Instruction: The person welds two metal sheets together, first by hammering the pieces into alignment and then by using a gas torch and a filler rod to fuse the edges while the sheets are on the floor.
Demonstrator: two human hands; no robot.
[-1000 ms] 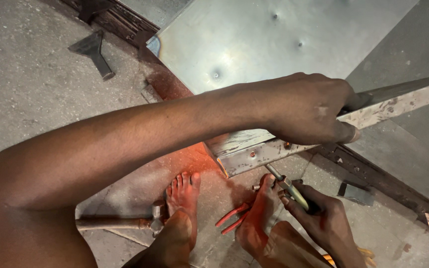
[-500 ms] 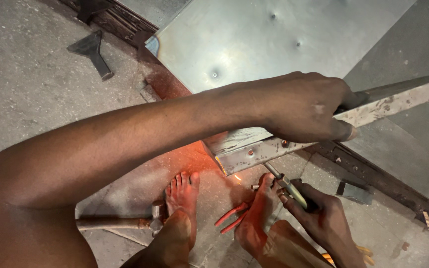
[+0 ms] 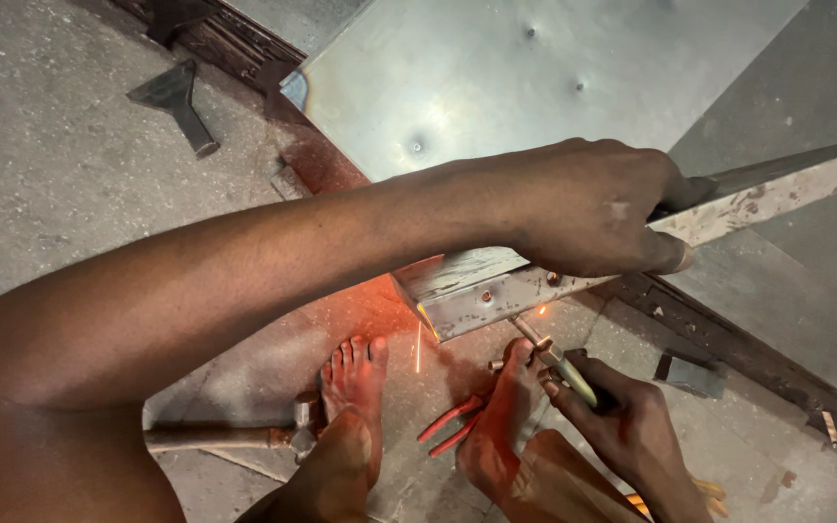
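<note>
Not much has shifted since a second ago: my left hand point(image 3: 593, 208) has stayed clamped on the metal bar point(image 3: 777, 194), though now a few sparks are dropping off the bar's near end, which weren't there before. The bar runs from the center of the frame out to the right edge, a touch uphill, and its cut end point(image 3: 433, 315) sits just above my feet.

My right hand point(image 3: 622, 426), lower right, is wrapped around the welding holder point(image 3: 573, 373), with the rod tip touching the bar's lower face near the center. So both hands are gripping, nothing loose.

The steel sheet point(image 3: 496, 87) fills the top middle, its left corner poking toward the upper left, and the bar lies along its lower edge. A rusty frame rail point(image 3: 728, 339) runs diagonally under the bar toward the lower right.

Room is tight down low: red pliers point(image 3: 452, 426) lie touching my right foot point(image 3: 496, 426), and a hammer point(image 3: 244, 436) sits just left of my left foot point(image 3: 351, 387). The bare concrete at left is open, apart from a scraper point(image 3: 176, 102) in the upper left.
</note>
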